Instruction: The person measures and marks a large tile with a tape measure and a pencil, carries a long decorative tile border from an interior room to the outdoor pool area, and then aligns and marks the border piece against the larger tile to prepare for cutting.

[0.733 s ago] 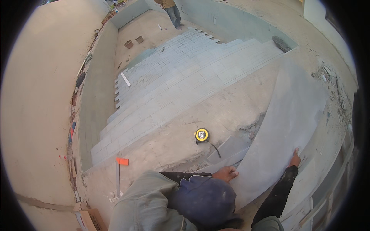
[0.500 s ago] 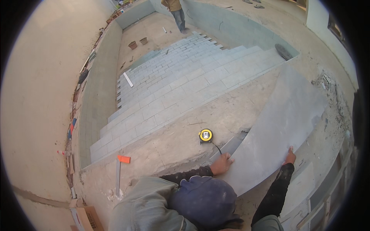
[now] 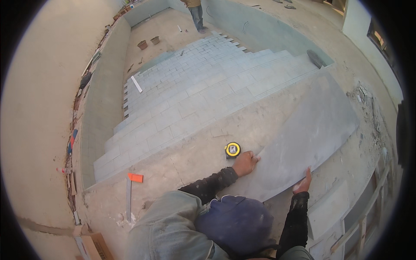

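Observation:
Neither of my hands shows. Directly below me a co-worker in a blue cap [image 3: 234, 223] and olive top bends forward. This person's left hand [image 3: 246, 162] grips the near-left edge of a long grey slab [image 3: 310, 119]; their right hand [image 3: 303, 184] holds its right edge. A yellow-and-black tape measure [image 3: 232, 149] lies just beyond the left hand. An orange-handled square [image 3: 135, 177] rests on the rough concrete to the left.
A tiled stepped slope [image 3: 186, 104] descends into a walled pit, where a standing person [image 3: 196, 17] and two buckets [image 3: 142, 45] are. A cardboard box [image 3: 97, 247] sits lower left; a wooden frame [image 3: 359, 229] and rubble [image 3: 366, 99] are at right.
The co-worker's hands have shifted the slab leftward, over the broken gap that showed earlier. Their left hand moved up beside the tape measure; their right moved left. The view has shifted slightly.

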A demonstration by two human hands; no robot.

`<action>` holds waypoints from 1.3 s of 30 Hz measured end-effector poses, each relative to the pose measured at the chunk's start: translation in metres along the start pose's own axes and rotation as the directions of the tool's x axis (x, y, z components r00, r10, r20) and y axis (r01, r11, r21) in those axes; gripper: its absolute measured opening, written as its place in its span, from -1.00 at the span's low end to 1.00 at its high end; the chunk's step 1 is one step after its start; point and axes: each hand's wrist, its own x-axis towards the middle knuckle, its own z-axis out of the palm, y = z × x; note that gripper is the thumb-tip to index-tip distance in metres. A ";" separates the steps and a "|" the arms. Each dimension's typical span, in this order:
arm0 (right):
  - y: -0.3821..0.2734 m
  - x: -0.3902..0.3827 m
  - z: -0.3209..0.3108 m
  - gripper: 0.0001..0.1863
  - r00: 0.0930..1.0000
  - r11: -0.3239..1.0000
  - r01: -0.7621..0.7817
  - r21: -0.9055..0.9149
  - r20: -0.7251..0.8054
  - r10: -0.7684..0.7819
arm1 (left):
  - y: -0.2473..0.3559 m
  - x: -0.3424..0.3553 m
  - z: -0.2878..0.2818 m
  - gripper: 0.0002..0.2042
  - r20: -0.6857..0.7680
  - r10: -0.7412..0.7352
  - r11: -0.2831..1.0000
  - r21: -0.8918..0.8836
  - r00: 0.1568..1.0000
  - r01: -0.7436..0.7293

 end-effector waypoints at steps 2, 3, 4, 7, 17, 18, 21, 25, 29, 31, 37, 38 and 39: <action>0.003 -0.001 0.000 -0.35 0.997 0.988 -0.052 0.142 0.060 0.044 | 0.004 0.001 -0.002 -0.61 -0.029 0.069 0.997 0.030 0.997 -0.068; 0.007 0.000 0.000 -0.36 0.997 0.991 -0.070 0.115 0.024 0.068 | 0.005 0.000 0.000 -0.61 -0.009 0.053 0.998 0.022 0.999 -0.053; 0.011 -0.001 -0.001 -0.37 0.998 0.993 -0.066 0.101 0.005 0.065 | 0.004 0.001 0.001 -0.61 -0.004 0.075 0.997 0.020 0.997 -0.075; 0.023 0.007 -0.002 -0.39 0.998 0.998 -0.056 -0.007 -0.039 0.056 | -0.002 0.002 0.004 -0.59 -0.033 0.051 0.999 -0.009 0.998 -0.051; 0.022 0.024 0.012 -0.47 0.963 0.983 -0.004 -0.186 -0.265 -0.046 | -0.007 0.019 -0.029 -0.66 0.155 0.131 0.974 0.162 0.979 -0.156; 0.023 0.024 0.009 -0.45 0.957 0.974 -0.021 -0.224 -0.286 -0.045 | -0.003 0.018 -0.035 -0.67 0.222 0.035 0.978 0.194 0.974 -0.080; 0.027 0.028 -0.004 -0.40 0.932 0.965 -0.063 -0.255 -0.362 -0.034 | 0.005 0.022 -0.058 -0.70 0.146 0.070 0.893 0.431 0.987 -0.127; 0.032 0.032 -0.014 -0.38 0.900 0.962 -0.055 -0.266 -0.431 -0.068 | 0.000 0.036 -0.076 -0.54 0.293 0.477 0.608 0.570 0.828 -0.552; 0.034 0.029 -0.005 -0.44 0.898 0.969 -0.017 -0.248 -0.429 -0.094 | -0.019 0.043 -0.079 -0.46 0.539 0.300 0.716 0.417 0.787 -0.559; 0.035 0.028 0.000 -0.48 0.893 0.975 -0.025 -0.220 -0.444 -0.077 | -0.029 0.037 -0.083 -0.44 0.508 0.255 0.778 0.397 0.822 -0.487; 0.052 0.042 0.011 -0.58 0.910 0.986 -0.001 -0.168 -0.408 -0.069 | -0.056 -0.007 -0.147 -0.36 0.252 0.120 0.809 0.536 0.960 -0.242; 0.057 0.046 0.013 -0.60 0.907 0.983 -0.056 -0.177 -0.421 -0.024 | -0.061 -0.016 -0.158 -0.30 0.250 0.039 0.837 0.521 0.967 -0.168; 0.062 0.051 0.016 -0.62 0.883 0.979 -0.118 -0.166 -0.468 0.027 | -0.067 -0.024 -0.166 -0.25 0.236 -0.061 0.851 0.520 0.970 -0.073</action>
